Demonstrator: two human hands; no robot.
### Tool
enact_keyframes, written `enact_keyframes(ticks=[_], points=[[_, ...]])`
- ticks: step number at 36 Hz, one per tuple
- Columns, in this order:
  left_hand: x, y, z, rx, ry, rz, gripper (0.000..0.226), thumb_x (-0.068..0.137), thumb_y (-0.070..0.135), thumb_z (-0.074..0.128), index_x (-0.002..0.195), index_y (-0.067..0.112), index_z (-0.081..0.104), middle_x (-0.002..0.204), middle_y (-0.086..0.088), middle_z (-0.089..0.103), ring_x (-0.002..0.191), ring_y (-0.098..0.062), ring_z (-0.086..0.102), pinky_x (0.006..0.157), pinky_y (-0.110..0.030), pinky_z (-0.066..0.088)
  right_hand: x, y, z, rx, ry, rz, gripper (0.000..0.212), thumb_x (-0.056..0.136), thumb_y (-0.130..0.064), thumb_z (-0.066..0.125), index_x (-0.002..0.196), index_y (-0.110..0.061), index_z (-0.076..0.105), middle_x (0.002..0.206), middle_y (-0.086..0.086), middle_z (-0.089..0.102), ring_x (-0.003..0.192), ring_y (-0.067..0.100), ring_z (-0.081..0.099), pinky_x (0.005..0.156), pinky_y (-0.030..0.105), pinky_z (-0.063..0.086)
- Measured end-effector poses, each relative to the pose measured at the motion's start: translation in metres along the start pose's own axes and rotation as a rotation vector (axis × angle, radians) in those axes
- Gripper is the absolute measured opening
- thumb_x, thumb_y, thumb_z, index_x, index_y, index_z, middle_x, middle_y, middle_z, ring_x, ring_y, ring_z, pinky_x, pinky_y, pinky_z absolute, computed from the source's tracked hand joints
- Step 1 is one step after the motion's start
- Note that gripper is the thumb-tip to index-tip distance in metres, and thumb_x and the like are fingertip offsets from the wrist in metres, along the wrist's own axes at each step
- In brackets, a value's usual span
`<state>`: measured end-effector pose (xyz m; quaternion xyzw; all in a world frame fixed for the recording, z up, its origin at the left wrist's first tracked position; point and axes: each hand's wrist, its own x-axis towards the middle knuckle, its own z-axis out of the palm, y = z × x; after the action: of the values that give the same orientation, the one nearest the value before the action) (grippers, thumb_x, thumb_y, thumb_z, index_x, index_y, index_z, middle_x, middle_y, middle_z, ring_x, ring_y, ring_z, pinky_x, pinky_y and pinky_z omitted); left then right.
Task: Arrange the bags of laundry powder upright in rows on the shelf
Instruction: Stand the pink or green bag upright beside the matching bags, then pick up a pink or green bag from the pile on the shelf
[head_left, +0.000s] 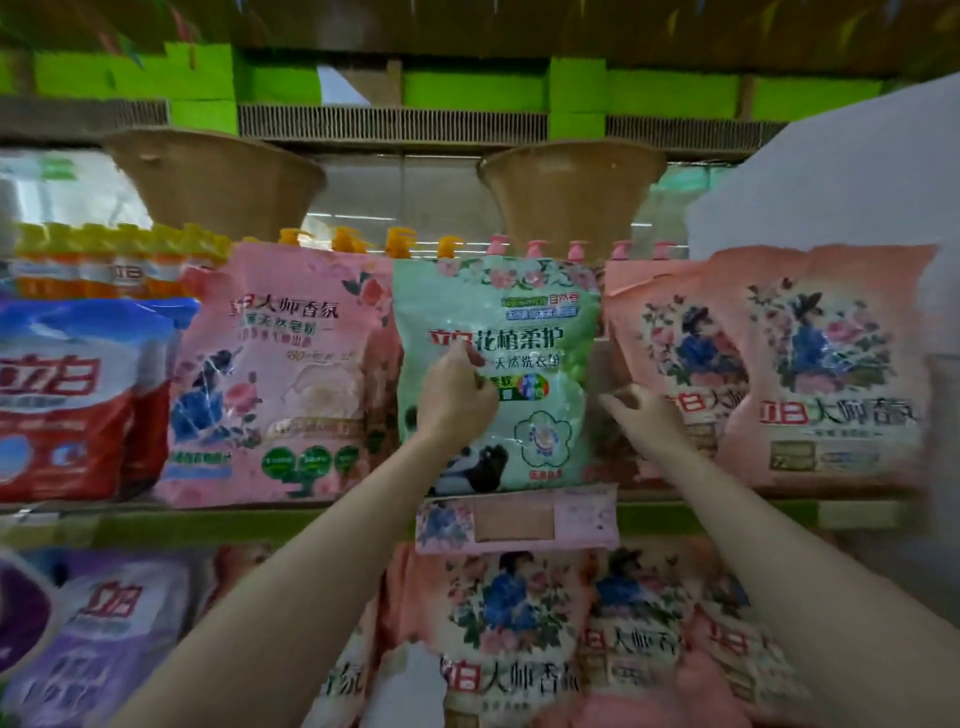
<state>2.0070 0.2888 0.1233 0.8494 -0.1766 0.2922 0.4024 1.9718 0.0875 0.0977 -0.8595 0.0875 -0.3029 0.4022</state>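
Shop shelf (270, 522), green edge strip, seen from below eye level. Green laundry powder bag (511, 332) upright in middle of the row, panda print low on its front, bottom edge at the shelf lip. Left hand (457, 397) on the bag's front, fingers curled against the plastic near the red logo, index up; real pinch or only a press, cannot tell. Right hand (641, 410) just beside the bag's right edge, in the gap before the salmon bags (769, 364), fingers loosely curled, holding nothing visible. Pink laundry powder bag (280, 374) upright just left of the green one, touching it. Red-and-blue bag (72, 400) further left, leaning a bit. Two salmon bags on the right overlapping, fronts tilted toward camera. Behind the row: orange pump bottles (400, 243) left, pink pump bottles (535, 248) right, only tops showing. Pink price-tag holder (517, 519) hanging on shelf lip under the green bag. Lower shelf: more salmon floral bags (514, 623) crowded and tilted, purple bags (104, 629) at left. Above: two tan cone-shaped baskets (566, 192) under the upper shelf, green cartons (467, 88) on top. White blurred mass (831, 182) at upper right, cannot tell what.
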Motion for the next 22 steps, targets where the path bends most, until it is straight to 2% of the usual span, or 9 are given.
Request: enact_keyframes(ticks=[3,5,6,10,13,15,16,19,22], points=[[-0.004,0.028,0.021,-0.014,-0.178,0.113,0.018,0.088,0.012,0.055,0.106,0.009,0.057,0.084,-0.005,0.064,0.080,-0.023,0.061,0.072,-0.033,0.051,0.005,0.018,-0.031,0.018,0.078,0.014,0.020,0.091,-0.022,0.054,0.097,-0.006,0.063,0.092,0.016,0.069,0.079,0.031,0.066,0.071,0.042,0.056],[-0.006,0.051,0.038,0.019,-0.253,0.178,0.019,0.087,0.013,0.056,0.105,0.009,0.061,0.091,-0.006,0.066,0.088,-0.024,0.062,0.074,-0.029,0.049,0.005,0.031,-0.057,0.040,0.107,0.040,0.017,0.093,-0.018,0.052,0.091,-0.005,0.062,0.080,0.017,0.066,0.058,0.024,0.064,0.053,0.030,0.054],[-0.007,0.062,0.047,0.042,-0.287,0.203,0.020,0.086,0.013,0.056,0.105,0.008,0.063,0.097,-0.008,0.067,0.092,-0.024,0.063,0.074,-0.028,0.048,0.006,0.037,-0.070,0.033,0.142,0.044,0.020,0.094,-0.020,0.051,0.090,-0.004,0.062,0.079,0.018,0.066,0.057,0.023,0.064,0.051,0.027,0.052],[-0.010,0.102,0.088,0.077,-0.382,0.259,0.020,0.086,0.017,0.059,0.102,0.006,0.066,0.097,-0.007,0.066,0.094,-0.021,0.062,0.071,-0.025,0.042,0.012,0.068,-0.128,0.007,0.258,0.096,0.039,0.095,-0.035,0.041,0.086,-0.004,0.064,0.077,0.019,0.067,0.067,0.033,0.065,0.064,0.041,0.055],[-0.008,0.126,0.120,0.034,-0.408,0.239,0.019,0.087,0.019,0.060,0.096,0.004,0.068,0.097,-0.013,0.068,0.094,-0.025,0.062,0.074,-0.028,0.046,0.029,0.116,-0.170,-0.059,0.326,0.127,0.037,0.085,-0.044,0.039,0.076,-0.015,0.060,0.077,0.019,0.066,0.071,0.036,0.065,0.071,0.050,0.056],[-0.008,0.143,0.139,0.033,-0.425,0.197,0.021,0.091,0.026,0.056,0.081,0.008,0.062,0.087,-0.012,0.062,0.084,-0.023,0.058,0.065,-0.029,0.042,0.027,0.129,-0.197,-0.148,0.360,0.172,0.028,0.088,-0.038,0.042,0.082,-0.017,0.058,0.088,0.020,0.067,0.081,0.037,0.066,0.077,0.047,0.054],[-0.006,0.150,0.148,0.016,-0.427,0.178,0.025,0.093,0.030,0.054,0.079,0.010,0.059,0.084,-0.009,0.058,0.081,-0.022,0.056,0.060,-0.028,0.038,0.027,0.135,-0.209,-0.195,0.374,0.196,0.026,0.091,-0.031,0.044,0.089,-0.012,0.062,0.091,0.020,0.068,0.085,0.037,0.066,0.079,0.043,0.053],[-0.004,0.172,0.173,-0.111,-0.416,0.115,0.029,0.096,0.036,0.047,0.091,0.011,0.062,0.077,0.000,0.057,0.074,-0.016,0.054,0.059,-0.026,0.036,0.036,0.153,-0.236,-0.199,0.407,0.217,0.026,0.089,-0.023,0.052,0.091,-0.002,0.068,0.093,0.024,0.070,0.088,0.040,0.067,0.079,0.047,0.054],[0.002,0.188,0.190,-0.276,-0.351,0.007,0.027,0.096,0.034,0.049,0.092,0.011,0.061,0.074,0.001,0.060,0.067,-0.012,0.056,0.056,-0.021,0.041,0.052,0.160,-0.240,-0.166,0.323,0.216,0.028,0.091,-0.022,0.052,0.103,-0.001,0.066,0.101,0.025,0.068,0.093,0.039,0.066,0.081,0.044,0.055]])
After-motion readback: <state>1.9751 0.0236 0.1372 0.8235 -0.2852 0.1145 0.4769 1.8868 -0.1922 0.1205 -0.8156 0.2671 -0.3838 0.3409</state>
